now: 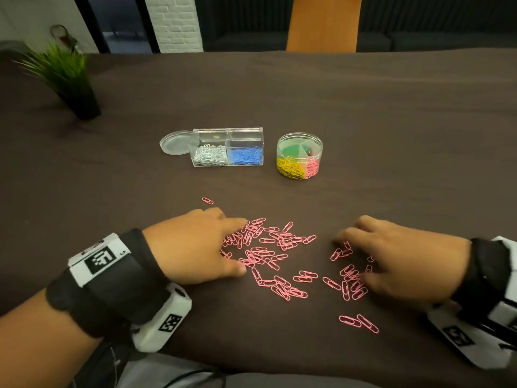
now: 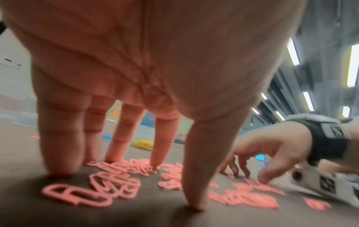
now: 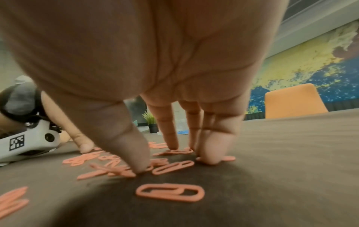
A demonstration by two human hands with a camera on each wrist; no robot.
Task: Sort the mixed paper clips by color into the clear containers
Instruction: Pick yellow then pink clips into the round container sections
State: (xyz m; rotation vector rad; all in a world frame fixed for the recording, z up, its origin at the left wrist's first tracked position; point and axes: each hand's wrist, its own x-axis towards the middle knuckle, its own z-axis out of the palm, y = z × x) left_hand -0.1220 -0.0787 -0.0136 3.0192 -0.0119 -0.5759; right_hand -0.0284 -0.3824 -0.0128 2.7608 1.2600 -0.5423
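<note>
Several pink paper clips [image 1: 275, 257] lie scattered on the brown tablecloth between my hands. My left hand [image 1: 201, 243] rests palm down at the pile's left edge, its straight fingertips [image 2: 155, 162] touching clips [image 2: 108, 188]. My right hand [image 1: 397, 259] spreads over the right clump, fingertips [image 3: 209, 159] pressing on clips [image 3: 170, 192]. Neither hand holds a clip. Farther back stand a clear rectangular box [image 1: 228, 147] with white and blue clips and a round divided container [image 1: 300, 155] with yellow, pink and green clips.
A round clear lid [image 1: 176, 142] lies left of the rectangular box. A potted green plant [image 1: 71, 79] stands at the far left of the table [image 1: 391, 135]. An orange chair [image 1: 323, 22] sits beyond the far edge. One stray pink clip [image 1: 207, 201] lies apart.
</note>
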